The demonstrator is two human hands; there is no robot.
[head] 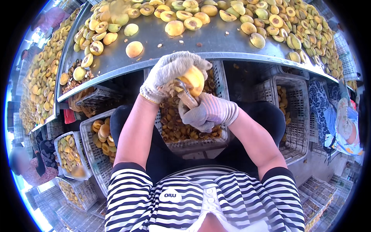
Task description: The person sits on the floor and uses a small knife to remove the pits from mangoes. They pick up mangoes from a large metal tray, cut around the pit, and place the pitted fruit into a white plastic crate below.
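My left hand, in a pale knit work glove, holds a halved yellow stone fruit, perhaps a peach or apricot, over the table's front edge. My right hand, gloved too, is closed round the wooden handle of a small tool. The tool's curved metal end lies against the fruit; its exact shape is partly hidden. Below both hands a plastic crate between my knees holds many small brownish-yellow pieces. Many halved fruits lie across the metal table in front of me.
Crates of halved fruit stand at left, one by my knee and another beyond. A partly filled crate stands right of my knee. The table's raised metal rim curves ahead. Other people sit at far left and far right.
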